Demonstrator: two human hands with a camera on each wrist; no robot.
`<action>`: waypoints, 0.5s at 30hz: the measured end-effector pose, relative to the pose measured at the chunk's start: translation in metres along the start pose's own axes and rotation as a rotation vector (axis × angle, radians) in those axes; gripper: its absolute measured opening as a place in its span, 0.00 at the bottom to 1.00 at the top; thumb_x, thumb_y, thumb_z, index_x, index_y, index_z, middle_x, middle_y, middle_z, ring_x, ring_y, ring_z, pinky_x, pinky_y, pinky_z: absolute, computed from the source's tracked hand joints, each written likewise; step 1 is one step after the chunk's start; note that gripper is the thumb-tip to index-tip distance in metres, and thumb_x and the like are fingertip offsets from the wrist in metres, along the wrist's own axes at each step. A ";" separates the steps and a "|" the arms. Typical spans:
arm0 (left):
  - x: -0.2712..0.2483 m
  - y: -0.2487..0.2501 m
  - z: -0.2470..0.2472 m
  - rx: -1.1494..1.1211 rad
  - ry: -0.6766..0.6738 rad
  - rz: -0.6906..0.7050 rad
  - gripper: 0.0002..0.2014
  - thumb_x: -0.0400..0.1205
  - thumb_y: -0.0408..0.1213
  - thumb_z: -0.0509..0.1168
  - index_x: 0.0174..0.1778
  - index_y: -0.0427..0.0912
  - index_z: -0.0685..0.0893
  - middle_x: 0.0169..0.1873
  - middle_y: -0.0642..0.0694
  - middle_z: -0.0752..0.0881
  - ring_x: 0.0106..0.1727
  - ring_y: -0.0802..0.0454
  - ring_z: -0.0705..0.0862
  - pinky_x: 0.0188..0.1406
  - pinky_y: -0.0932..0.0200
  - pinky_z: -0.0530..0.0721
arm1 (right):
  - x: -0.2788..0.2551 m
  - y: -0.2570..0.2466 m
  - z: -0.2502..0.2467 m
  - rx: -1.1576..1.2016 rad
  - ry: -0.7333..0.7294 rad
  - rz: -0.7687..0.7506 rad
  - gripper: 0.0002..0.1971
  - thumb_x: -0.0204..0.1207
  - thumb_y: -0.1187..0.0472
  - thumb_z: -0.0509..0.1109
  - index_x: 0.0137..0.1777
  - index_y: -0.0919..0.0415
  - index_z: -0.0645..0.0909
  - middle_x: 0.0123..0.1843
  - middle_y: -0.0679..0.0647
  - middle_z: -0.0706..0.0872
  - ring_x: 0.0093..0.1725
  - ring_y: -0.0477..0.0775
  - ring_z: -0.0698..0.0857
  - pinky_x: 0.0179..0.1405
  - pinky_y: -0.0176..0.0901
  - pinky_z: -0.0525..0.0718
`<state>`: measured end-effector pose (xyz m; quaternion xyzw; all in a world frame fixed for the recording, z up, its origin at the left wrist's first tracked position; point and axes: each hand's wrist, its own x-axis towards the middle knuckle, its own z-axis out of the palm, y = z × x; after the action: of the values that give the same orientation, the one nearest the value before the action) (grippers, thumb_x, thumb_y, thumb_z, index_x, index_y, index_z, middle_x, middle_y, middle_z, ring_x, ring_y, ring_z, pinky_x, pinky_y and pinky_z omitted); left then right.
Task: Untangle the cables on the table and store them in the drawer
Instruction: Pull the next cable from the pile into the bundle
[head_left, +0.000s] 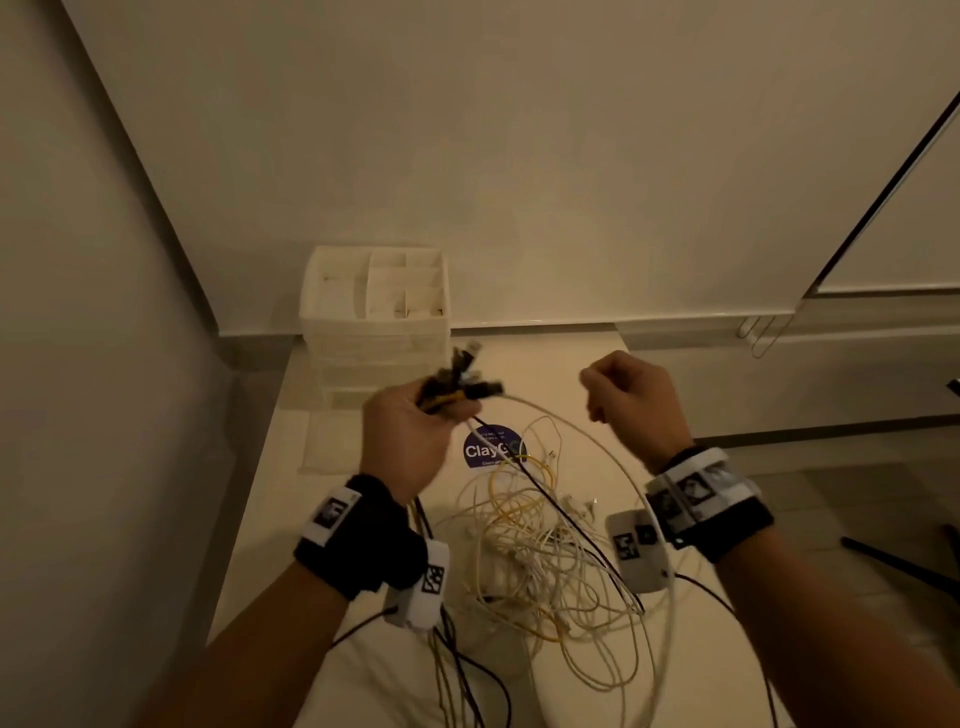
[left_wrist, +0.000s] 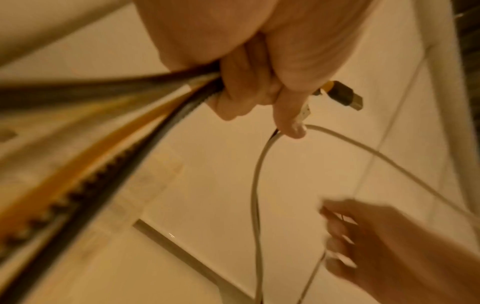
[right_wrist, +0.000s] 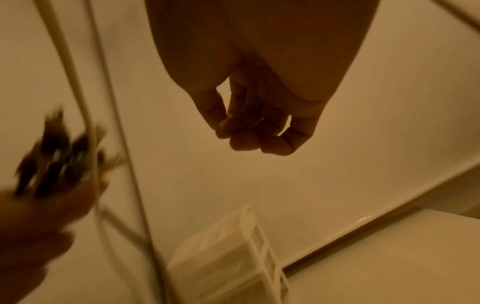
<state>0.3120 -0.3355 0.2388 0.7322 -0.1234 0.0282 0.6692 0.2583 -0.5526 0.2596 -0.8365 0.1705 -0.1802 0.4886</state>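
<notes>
holding the cable ends (head_left: 457, 383) tight in the left hand (head_left: 410, 436), the white cable (head_left: 540, 410) loops right toward the curled, empty right hand (head_left: 636, 405)

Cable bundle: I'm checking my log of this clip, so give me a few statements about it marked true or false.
The left-hand grip holds a bundle of cable ends. True.
The right-hand grip holds that bundle too. False: it is curled, apart from it, holding nothing.
A tangle of white and yellow cables lies on the table. True.
The white organiser stands at the table's near edge. False: it stands at the far left, by the wall.
</notes>
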 end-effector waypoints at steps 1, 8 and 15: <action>0.008 -0.002 -0.009 0.077 0.065 -0.021 0.12 0.70 0.31 0.79 0.48 0.42 0.93 0.41 0.56 0.91 0.43 0.62 0.88 0.45 0.71 0.81 | -0.001 0.002 -0.014 0.024 -0.023 0.018 0.04 0.78 0.67 0.68 0.43 0.65 0.83 0.29 0.56 0.86 0.28 0.51 0.81 0.34 0.48 0.80; 0.016 -0.007 -0.018 0.293 0.191 -0.048 0.07 0.72 0.37 0.78 0.44 0.42 0.92 0.37 0.51 0.91 0.39 0.59 0.85 0.36 0.69 0.75 | -0.049 0.001 -0.029 0.067 -0.629 0.108 0.25 0.81 0.45 0.59 0.76 0.45 0.61 0.54 0.57 0.88 0.32 0.56 0.86 0.28 0.44 0.82; 0.002 -0.001 -0.005 0.222 0.000 -0.066 0.10 0.69 0.36 0.81 0.45 0.43 0.93 0.41 0.52 0.92 0.40 0.67 0.86 0.41 0.71 0.80 | -0.016 0.040 0.031 -0.193 -0.352 0.132 0.34 0.81 0.51 0.67 0.81 0.52 0.54 0.38 0.51 0.87 0.25 0.52 0.87 0.18 0.36 0.79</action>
<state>0.3148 -0.3310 0.2385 0.8054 -0.0956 0.0196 0.5847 0.2541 -0.5402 0.2084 -0.8851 0.1533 0.0185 0.4391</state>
